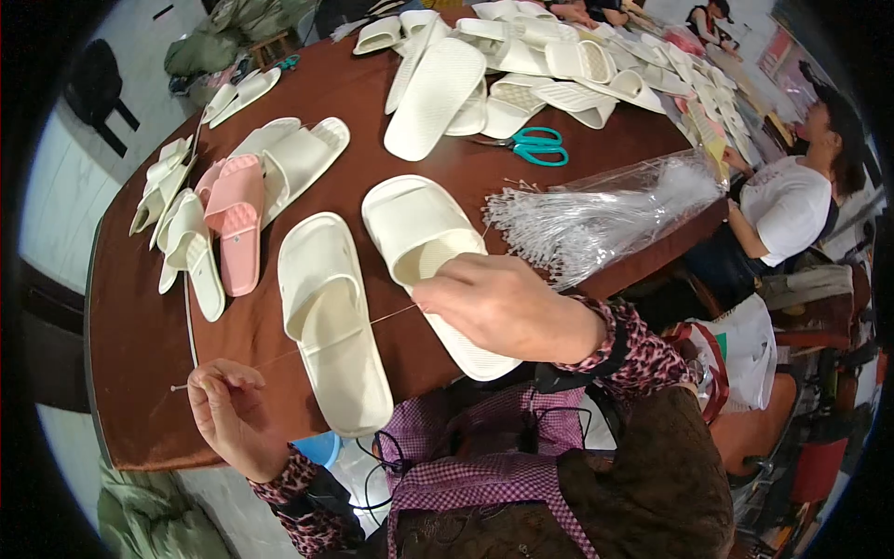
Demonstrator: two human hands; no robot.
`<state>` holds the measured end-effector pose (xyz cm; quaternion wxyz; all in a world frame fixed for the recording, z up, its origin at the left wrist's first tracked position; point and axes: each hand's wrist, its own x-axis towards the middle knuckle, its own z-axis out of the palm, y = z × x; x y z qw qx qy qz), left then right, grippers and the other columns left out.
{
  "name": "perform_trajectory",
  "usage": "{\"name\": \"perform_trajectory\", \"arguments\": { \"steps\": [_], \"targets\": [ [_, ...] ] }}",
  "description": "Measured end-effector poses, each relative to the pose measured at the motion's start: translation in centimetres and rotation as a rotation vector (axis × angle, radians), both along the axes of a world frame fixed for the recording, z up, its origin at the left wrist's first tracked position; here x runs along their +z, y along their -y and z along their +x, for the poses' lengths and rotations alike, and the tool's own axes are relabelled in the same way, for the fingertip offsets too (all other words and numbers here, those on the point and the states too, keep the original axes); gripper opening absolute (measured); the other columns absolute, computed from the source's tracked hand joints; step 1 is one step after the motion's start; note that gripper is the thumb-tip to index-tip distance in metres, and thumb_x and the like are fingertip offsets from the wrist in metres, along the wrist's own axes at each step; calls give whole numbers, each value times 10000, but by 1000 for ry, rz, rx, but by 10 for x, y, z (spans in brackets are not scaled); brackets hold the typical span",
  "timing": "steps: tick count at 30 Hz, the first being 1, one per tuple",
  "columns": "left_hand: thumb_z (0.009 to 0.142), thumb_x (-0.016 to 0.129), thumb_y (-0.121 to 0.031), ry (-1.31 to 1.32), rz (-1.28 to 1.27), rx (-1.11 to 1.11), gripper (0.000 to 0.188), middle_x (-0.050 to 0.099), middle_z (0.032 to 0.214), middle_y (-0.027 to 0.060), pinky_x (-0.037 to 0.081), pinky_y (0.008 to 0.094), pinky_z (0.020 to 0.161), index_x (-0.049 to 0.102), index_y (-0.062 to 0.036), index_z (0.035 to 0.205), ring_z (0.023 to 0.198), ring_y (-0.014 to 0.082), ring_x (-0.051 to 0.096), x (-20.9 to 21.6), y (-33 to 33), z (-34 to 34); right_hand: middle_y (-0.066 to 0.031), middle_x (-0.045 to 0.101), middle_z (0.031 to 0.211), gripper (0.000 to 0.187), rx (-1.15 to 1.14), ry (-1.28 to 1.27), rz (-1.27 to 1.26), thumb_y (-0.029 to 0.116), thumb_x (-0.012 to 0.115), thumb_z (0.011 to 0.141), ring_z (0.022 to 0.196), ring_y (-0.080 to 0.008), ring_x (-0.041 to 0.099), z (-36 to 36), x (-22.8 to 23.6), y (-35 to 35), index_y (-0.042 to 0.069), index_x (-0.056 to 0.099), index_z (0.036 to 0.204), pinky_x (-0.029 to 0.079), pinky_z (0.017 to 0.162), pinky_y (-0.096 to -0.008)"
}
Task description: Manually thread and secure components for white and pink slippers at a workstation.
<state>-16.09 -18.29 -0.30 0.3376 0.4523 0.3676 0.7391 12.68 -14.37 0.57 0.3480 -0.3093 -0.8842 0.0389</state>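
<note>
I sit at a long brown surface with a rounded end, its dark edge curving away from me. The floor beyond it is pale and glossy, catching soft daylight. A dark chair stands on it at the far left, and a small wooden stool sits near the far corner. To my right are red seats, crowded close together beside a seated person in white.
</note>
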Motion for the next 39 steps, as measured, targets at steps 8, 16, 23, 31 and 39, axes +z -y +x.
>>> {"name": "perform_trajectory", "arguments": {
  "steps": [8, 16, 23, 31, 39],
  "targets": [
    [943, 518, -175, -720, -461, 215, 229, 522, 658, 10, 370, 223, 510, 550, 11, 812, 584, 70, 461, -9, 14, -34, -41, 505, 784, 275, -42, 80, 170, 51, 634, 671, 703, -195, 542, -6, 11, 18, 23, 599, 942, 473, 617, -309],
    [836, 588, -6, -814, -36, 65, 197, 621, 963, 116, 439, 211, 582, 590, 30, 1030, 633, 106, 510, 19, 39, 42, -42, 508, 787, 306, 19, 97, 182, 63, 636, 658, 700, -192, 537, -12, 15, 23, 20, 602, 959, 460, 619, -300],
    [832, 622, -16, -897, -127, -224, 134, 658, 896, 102, 460, 242, 635, 625, 29, 959, 703, 128, 581, 10, 39, 47, -45, 462, 766, 273, 74, 119, 251, 122, 569, 670, 732, -180, 520, -4, 24, 31, -1, 584, 913, 467, 619, -281],
    [812, 664, -85, -916, -164, -644, 119, 641, 720, 119, 500, 331, 560, 645, 11, 879, 631, 273, 637, 24, 65, 46, -35, 439, 727, 260, 326, 203, 117, 123, 566, 662, 665, -157, 491, 21, 21, 49, -1, 582, 890, 458, 576, -263],
    [801, 656, -62, -1077, -119, -646, 140, 629, 722, 119, 490, 340, 537, 614, -11, 925, 630, 273, 631, 15, 66, 43, -23, 433, 714, 198, 352, 304, 41, 126, 567, 680, 679, -150, 498, 24, 12, 46, 25, 554, 849, 454, 576, -265]
  ]
}}
